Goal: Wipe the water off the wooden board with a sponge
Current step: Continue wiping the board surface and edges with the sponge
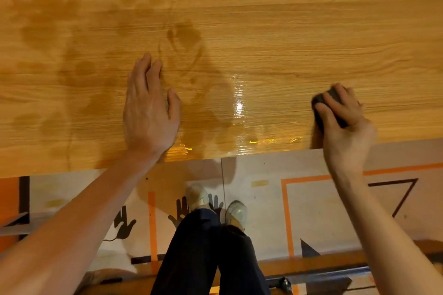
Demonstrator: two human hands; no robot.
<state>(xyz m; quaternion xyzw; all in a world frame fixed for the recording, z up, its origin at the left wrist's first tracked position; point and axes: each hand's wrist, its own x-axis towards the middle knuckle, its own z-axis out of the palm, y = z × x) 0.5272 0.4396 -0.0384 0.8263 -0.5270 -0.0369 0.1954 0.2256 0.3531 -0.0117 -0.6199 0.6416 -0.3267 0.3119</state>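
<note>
A large wooden board [287, 31] fills the upper half of the view. Dark wet smears [60, 38] spread over its left and middle parts, and a shiny puddle [239, 108] glistens near the front edge between my hands. My left hand [149, 108] lies flat on the board, fingers straight, palm down. My right hand [345, 122] grips a dark sponge [332, 100] and presses it on the board near the front edge at the right. My fingers hide most of the sponge.
The board's front edge [239, 154] runs across the middle of the view. Below it are my legs in dark trousers [206, 251], pale shoes [236, 211], and a floor with orange tape lines [287, 211] and black hand marks [124, 223].
</note>
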